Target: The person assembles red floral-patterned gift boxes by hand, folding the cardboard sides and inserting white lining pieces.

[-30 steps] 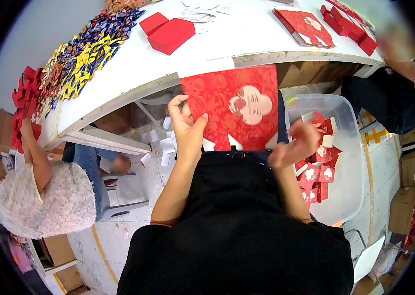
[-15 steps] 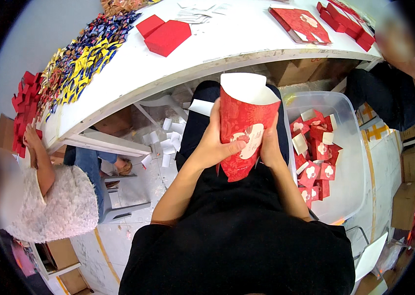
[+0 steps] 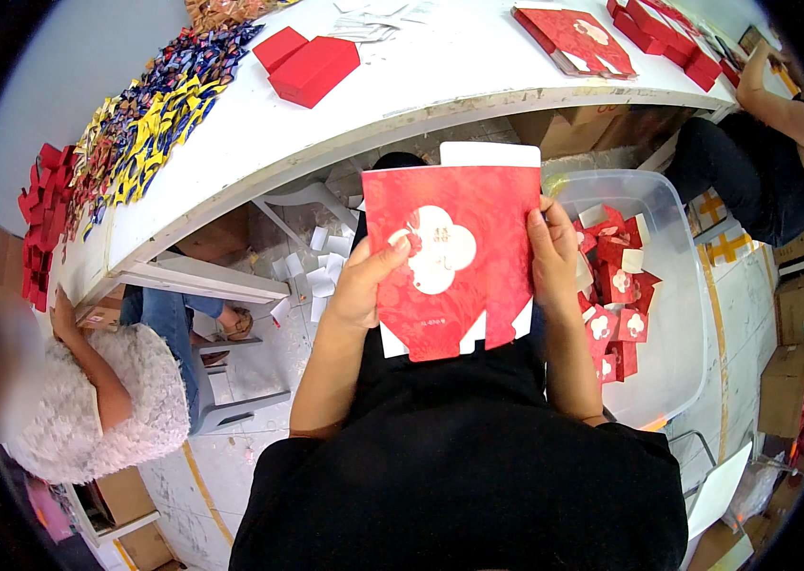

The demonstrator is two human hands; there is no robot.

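A flat red cardboard box blank (image 3: 459,257) with a white flower-shaped emblem and white flaps is held upright over my lap, in front of the white table's edge (image 3: 259,162). My left hand (image 3: 364,285) grips its left side, thumb on the printed face. Gripping the blank's right edge is my right hand (image 3: 552,257), fingers along the side.
A clear plastic bin (image 3: 678,314) at my right holds several folded red boxes. On the table lie red boxes (image 3: 312,62), a stack of red blanks (image 3: 578,38) and a heap of colourful wrappers (image 3: 150,105). One person sits at the left (image 3: 88,390), another at the right (image 3: 773,143).
The red blank was a flat sheet, then curved into a tube shape, and now is pressed flat and upright with both hands at its sides.
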